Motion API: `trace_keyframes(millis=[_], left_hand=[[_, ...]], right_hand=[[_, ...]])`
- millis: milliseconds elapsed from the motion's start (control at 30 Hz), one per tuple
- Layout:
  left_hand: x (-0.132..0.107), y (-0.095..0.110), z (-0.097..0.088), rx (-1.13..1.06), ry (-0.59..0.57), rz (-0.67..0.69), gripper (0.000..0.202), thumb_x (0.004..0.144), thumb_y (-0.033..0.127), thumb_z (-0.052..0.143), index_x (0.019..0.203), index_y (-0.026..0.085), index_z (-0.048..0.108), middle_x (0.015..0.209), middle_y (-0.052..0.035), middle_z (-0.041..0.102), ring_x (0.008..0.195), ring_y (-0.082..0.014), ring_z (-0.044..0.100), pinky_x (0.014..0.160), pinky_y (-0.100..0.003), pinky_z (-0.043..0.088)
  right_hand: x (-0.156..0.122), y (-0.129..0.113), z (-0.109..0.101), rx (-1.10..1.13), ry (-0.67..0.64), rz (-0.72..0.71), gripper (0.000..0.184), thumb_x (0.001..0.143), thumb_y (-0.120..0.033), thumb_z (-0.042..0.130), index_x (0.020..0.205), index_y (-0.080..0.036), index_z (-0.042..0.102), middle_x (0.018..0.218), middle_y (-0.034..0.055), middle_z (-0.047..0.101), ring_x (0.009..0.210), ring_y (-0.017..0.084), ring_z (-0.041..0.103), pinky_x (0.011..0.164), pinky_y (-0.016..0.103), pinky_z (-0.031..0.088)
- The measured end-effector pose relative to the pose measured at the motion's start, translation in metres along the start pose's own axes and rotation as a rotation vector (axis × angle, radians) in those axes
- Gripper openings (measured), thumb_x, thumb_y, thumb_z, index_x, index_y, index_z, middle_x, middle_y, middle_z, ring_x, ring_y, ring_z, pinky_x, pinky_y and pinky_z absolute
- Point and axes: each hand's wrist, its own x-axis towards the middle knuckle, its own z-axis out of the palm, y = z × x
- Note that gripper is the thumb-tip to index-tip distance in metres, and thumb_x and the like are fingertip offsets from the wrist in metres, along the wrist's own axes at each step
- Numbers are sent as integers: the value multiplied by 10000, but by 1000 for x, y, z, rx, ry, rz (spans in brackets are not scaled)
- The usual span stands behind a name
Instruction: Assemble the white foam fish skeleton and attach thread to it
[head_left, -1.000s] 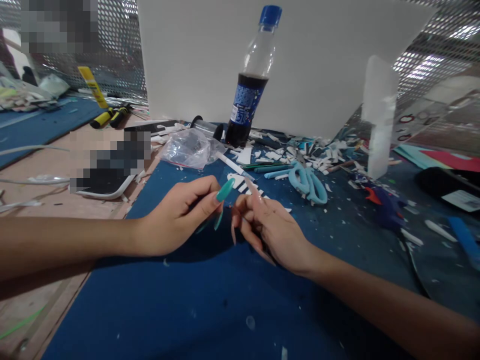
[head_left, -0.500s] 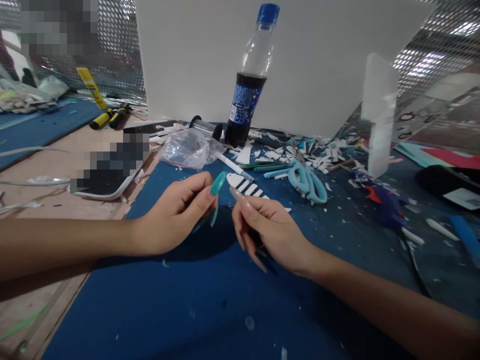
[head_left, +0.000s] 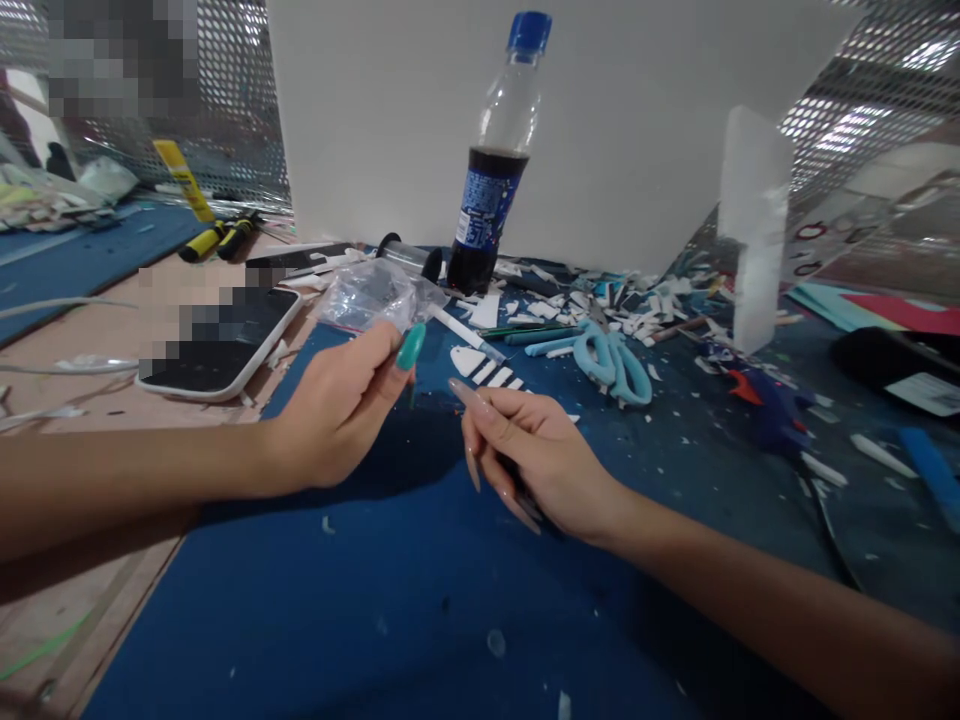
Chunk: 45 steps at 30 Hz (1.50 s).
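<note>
My left hand [head_left: 341,410], with a glossy teal thumbnail, is raised over the blue mat [head_left: 337,610], thumb and fingers pinched together. Whatever lies in that pinch is too small or hidden to name. To its right, my right hand [head_left: 536,450] has long pale nails and curled fingers, the thumb pressed toward the index finger. Something dark shows under its palm, mostly covered by the fingers. The two hands are apart. Just beyond them lies a flat white fishbone-shaped piece [head_left: 468,361], partly behind the right hand. A white stick [head_left: 469,332] rests behind that piece.
A cola bottle [head_left: 491,190] stands at the back amid white scraps [head_left: 637,300]. Blue-handled scissors [head_left: 615,365] and a glue gun [head_left: 772,405] with its cord lie right. A phone [head_left: 232,345], a plastic bag [head_left: 371,295] and a spool [head_left: 409,258] lie left.
My left hand has drawn back to the left, widening the gap between the hands. My right hand stays nearly in place, its fingers shifting slightly.
</note>
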Motion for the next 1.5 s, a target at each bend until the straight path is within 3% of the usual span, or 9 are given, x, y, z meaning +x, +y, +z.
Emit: trace_keyframes(millis=[67, 133, 267, 533, 733, 967, 1200, 1367, 1500], left_hand=[[3, -7, 1, 225, 56, 152, 221, 911, 229, 328, 721, 187, 433, 611, 3, 481, 558, -120, 450, 545, -246, 376], [8, -12, 4, 427, -13, 229, 217, 901, 201, 322, 737, 172, 460, 657, -39, 542, 621, -154, 507, 581, -271, 395], [12, -11, 9, 659, -153, 209, 253, 907, 202, 322, 777, 144, 531, 701, -73, 619, 699, -192, 581, 604, -283, 415], [3, -1, 4, 865, -228, 241, 235, 837, 159, 397, 684, 146, 575, 586, -81, 619, 603, -219, 612, 488, -283, 380], [4, 5, 4, 858, -405, 146, 251, 878, 200, 382, 744, 150, 588, 593, -71, 625, 581, -194, 611, 445, -255, 322], [7, 5, 0, 788, -549, 107, 186, 853, 120, 403, 840, 152, 585, 721, -59, 664, 678, -215, 637, 484, -265, 350], [8, 10, -2, 832, -606, 82, 198, 806, 47, 471, 925, 134, 603, 801, -91, 683, 729, -247, 648, 472, -269, 325], [13, 12, -4, 831, -662, 160, 190, 806, 38, 474, 909, 128, 606, 796, -86, 683, 755, -217, 644, 478, -257, 326], [11, 5, -3, 753, -578, 220, 140, 851, 109, 449, 833, 149, 582, 723, -51, 655, 696, -193, 630, 500, -252, 353]], right_hand=[[0, 0, 0, 4, 0, 6, 342, 918, -346, 448, 632, -166, 500, 368, -88, 448, 218, 17, 340, 256, 111, 271], [0, -1, 0, 6, 6, 7, 330, 923, -315, 440, 634, -168, 499, 364, -90, 452, 219, 16, 346, 259, 109, 264], [0, -3, 1, -1, 2, 17, 345, 934, -291, 423, 620, -167, 493, 346, -90, 452, 218, 15, 349, 265, 109, 271], [0, -2, 1, -3, 22, 22, 350, 941, -274, 407, 621, -166, 493, 337, -91, 449, 212, 17, 350, 259, 114, 255], [0, -2, 1, -23, 22, 36, 355, 940, -299, 417, 617, -168, 485, 332, -92, 442, 213, 20, 340, 260, 123, 260], [0, -2, 1, -34, 23, 31, 347, 937, -282, 416, 616, -170, 487, 333, -93, 446, 213, 15, 337, 262, 121, 258], [0, -3, 1, -48, 16, 25, 353, 937, -295, 414, 616, -168, 486, 331, -92, 440, 213, 16, 337, 262, 119, 256], [0, -2, 1, -73, 15, 4, 343, 928, -297, 421, 619, -167, 492, 345, -88, 446, 222, 14, 325, 277, 128, 266], [1, -1, 1, -75, 33, 0, 338, 918, -320, 432, 618, -173, 484, 341, -91, 431, 225, 19, 322, 289, 133, 281]])
